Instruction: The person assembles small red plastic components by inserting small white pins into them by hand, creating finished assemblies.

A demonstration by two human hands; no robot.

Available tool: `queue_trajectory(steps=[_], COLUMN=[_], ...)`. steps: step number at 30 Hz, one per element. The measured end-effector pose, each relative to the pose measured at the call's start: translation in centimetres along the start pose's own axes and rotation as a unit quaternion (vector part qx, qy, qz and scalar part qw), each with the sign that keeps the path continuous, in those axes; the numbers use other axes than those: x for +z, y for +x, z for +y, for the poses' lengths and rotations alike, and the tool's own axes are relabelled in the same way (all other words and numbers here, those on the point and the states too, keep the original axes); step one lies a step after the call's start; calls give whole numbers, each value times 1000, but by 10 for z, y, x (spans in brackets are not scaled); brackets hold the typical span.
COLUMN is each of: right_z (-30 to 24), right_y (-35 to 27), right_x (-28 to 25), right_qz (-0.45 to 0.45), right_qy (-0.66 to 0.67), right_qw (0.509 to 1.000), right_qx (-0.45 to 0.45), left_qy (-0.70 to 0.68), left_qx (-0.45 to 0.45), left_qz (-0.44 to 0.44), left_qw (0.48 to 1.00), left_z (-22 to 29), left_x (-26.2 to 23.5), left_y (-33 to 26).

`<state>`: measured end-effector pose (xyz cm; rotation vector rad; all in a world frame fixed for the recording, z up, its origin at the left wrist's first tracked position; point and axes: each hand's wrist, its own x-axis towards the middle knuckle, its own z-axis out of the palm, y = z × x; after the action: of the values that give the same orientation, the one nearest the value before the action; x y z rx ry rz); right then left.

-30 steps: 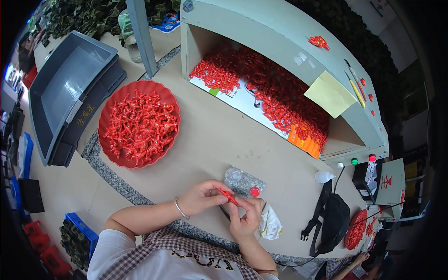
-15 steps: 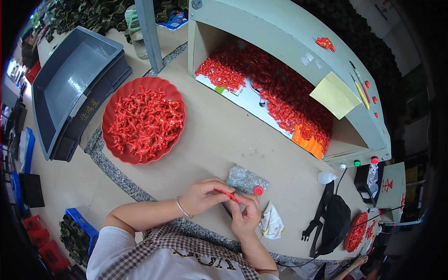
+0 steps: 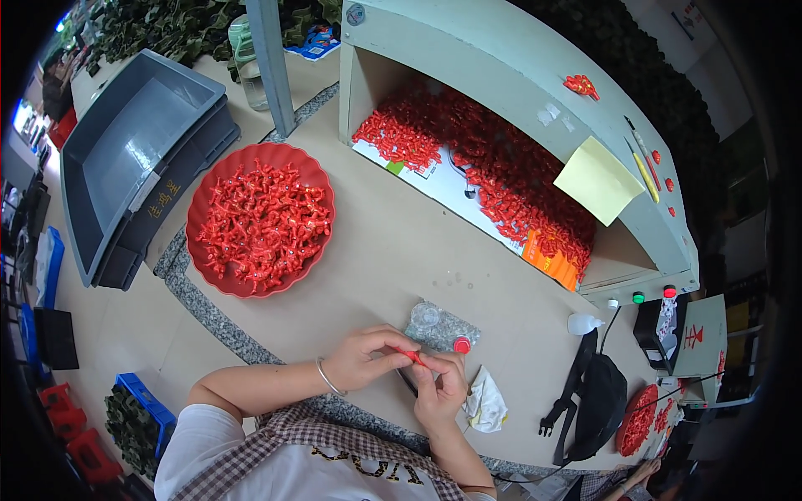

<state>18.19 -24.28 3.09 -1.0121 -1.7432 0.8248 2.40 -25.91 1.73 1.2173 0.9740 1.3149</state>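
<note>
Between the fingertips of both hands is a small red figure piece (image 3: 412, 356), mostly covered by the fingers. My left hand (image 3: 361, 359) pinches it from the left and my right hand (image 3: 441, 391) from the right. Just beyond the hands lies a grey stone-patterned slab (image 3: 443, 317) bearing a clear round dish (image 3: 427, 315) and a small red-topped pot (image 3: 462, 345). A scalloped red bowl (image 3: 319, 263) at the left is heaped with glossy red figures (image 3: 263, 221). Many more red pieces (image 3: 526, 196) fill the open compartment of the pale cabinet (image 3: 468, 42).
A crumpled white cloth (image 3: 484, 401) rests beside my right hand. Farther right are a white squeeze bottle (image 3: 584, 323) and a black waist bag (image 3: 600, 405). Grey stacked bins (image 3: 159, 179) and a metal post (image 3: 271, 71) stand at the left. Another person's arm (image 3: 639, 478) shows at lower right.
Both hands stay together around the red piece, with only slight finger movement. The whole view has shifted a little.
</note>
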Motion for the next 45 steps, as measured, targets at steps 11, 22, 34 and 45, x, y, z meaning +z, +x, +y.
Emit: queue_trajectory(steps=[11, 22, 34, 45], right_z=[8, 8, 8, 9], right_y=[-6, -11, -4, -6], right_x=[2, 2, 8, 4], right_qz=[-7, -31, -1, -10], right_qy=[66, 88, 87, 84], right_qw=[996, 993, 992, 991], right_qx=[54, 76, 96, 101], left_qy=[53, 41, 5, 7], left_qx=[31, 20, -49, -34], left_qz=[10, 11, 16, 5], left_qw=[998, 999, 999, 999], left_z=[3, -3, 3, 0], left_x=[-1, 1, -2, 0], left_y=[0, -4, -2, -3])
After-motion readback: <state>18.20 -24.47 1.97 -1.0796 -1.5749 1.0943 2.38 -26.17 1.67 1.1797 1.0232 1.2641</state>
